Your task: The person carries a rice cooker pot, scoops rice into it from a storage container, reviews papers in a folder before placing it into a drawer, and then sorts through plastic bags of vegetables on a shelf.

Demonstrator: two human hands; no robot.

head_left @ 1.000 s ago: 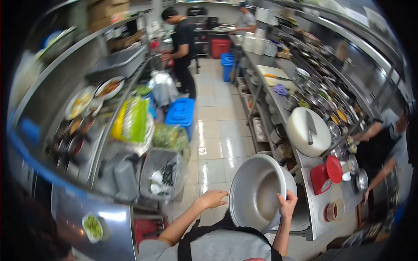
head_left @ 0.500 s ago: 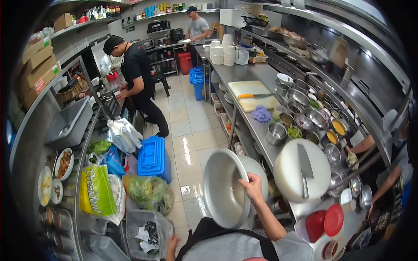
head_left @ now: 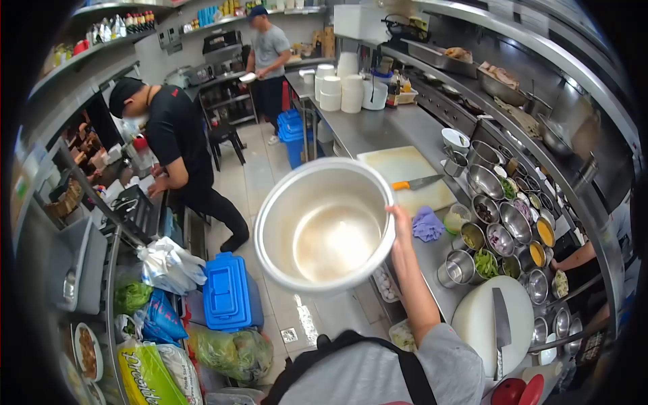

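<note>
A large, deep metal pot is held up over the aisle, its opening facing me and its inside bare. My right hand grips the pot's rim on the right side, with the arm stretched forward. My left hand is not in view. Just beyond my right hand, an orange-handled knife lies on a cutting board, with a purple cloth beside it.
A large knife rests on a round white board at right. Blue lidded bins and bags stand left of the aisle. One person works at left, another stands farther back; another person's arm shows at right.
My right hand has raised the pot forward and to the left. My left hand has left the view. The view has shifted forward, and the person at the back now stands away from the counter.
</note>
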